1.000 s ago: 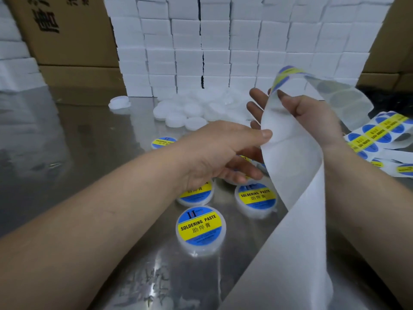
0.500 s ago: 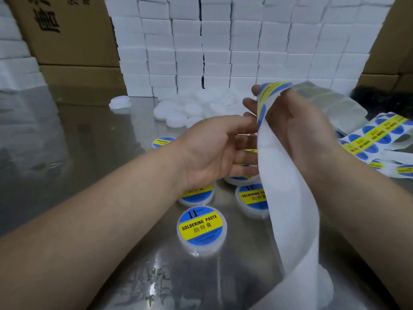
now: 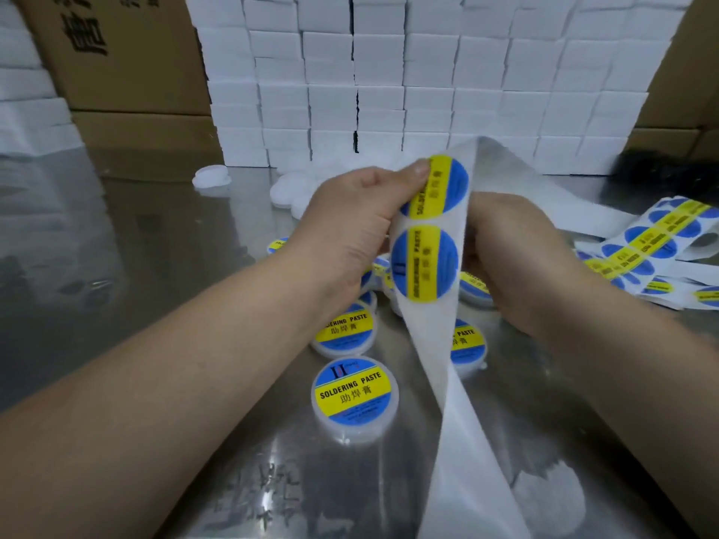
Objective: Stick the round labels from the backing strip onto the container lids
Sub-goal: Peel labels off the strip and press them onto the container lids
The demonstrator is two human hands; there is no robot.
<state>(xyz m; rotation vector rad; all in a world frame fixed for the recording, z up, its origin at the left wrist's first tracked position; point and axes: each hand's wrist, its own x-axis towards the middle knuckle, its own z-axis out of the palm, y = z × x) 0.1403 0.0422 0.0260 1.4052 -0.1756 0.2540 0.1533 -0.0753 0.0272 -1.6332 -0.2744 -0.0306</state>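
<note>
Behind the work area, a wall of stacked white rectangular boxes (image 3: 428, 72) stands beside brown cardboard cartons (image 3: 128, 52). Below them lies the polished steel bench (image 3: 116, 266), which carries everything else.

A long white paper backing strip (image 3: 459, 441) rises from the near edge of the bench and folds over between the two hands.

- **Left hand** (image 3: 350, 227): thumb and fingers pinch the rim of the upper round blue-and-yellow label (image 3: 439, 186), right at the fold.
- **Right hand** (image 3: 513, 258): curled behind the strip and apparently clamping it, though its fingertips are hidden.

Loose strips of spare labels (image 3: 653, 243) lie at the right of the bench. Labelled white plastic container lids (image 3: 355, 398) cluster beneath the hands. Bare white lids (image 3: 210, 177) lie farther back, near the boxes. A second round label (image 3: 426, 262) sits on the held strip just below the first.

The step in hand is judged to be peeling the upper label off the strip. The next move calls for lifting the label free without creasing it, then bringing it to a bare lid. There it must be pressed down centred and flat.
</note>
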